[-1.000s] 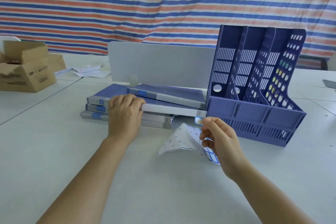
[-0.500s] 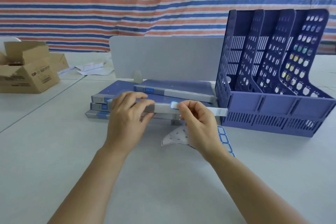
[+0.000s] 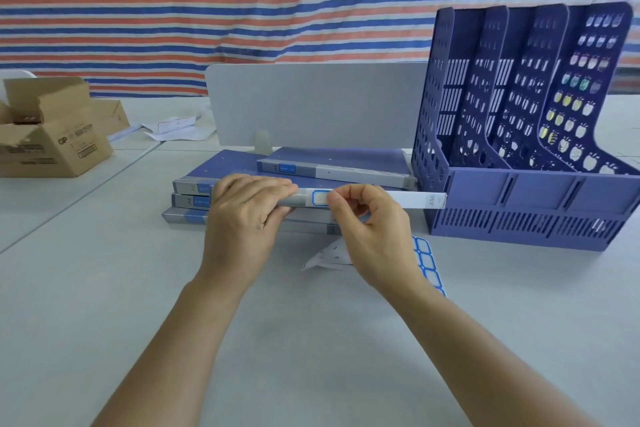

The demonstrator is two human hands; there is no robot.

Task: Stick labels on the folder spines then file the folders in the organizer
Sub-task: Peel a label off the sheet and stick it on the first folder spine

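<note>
Several blue-grey folders lie stacked on the white table, with one more folder resting on top at the back. My left hand grips the left part of a folder held in front of the stack, spine facing me. A blue-edged label lies on that spine. My right hand pinches the label's right end with thumb and forefinger. The blue organizer stands just right of the folders, and its slots look empty.
A sheet of blue-edged labels and a curled backing paper lie under my right hand. A white divider panel stands behind the stack. An open cardboard box and loose papers sit at the far left.
My right hand rose from the label sheet with a label and brought it to the spine, where the label now lies flat. My left hand kept its grip on the folder.
</note>
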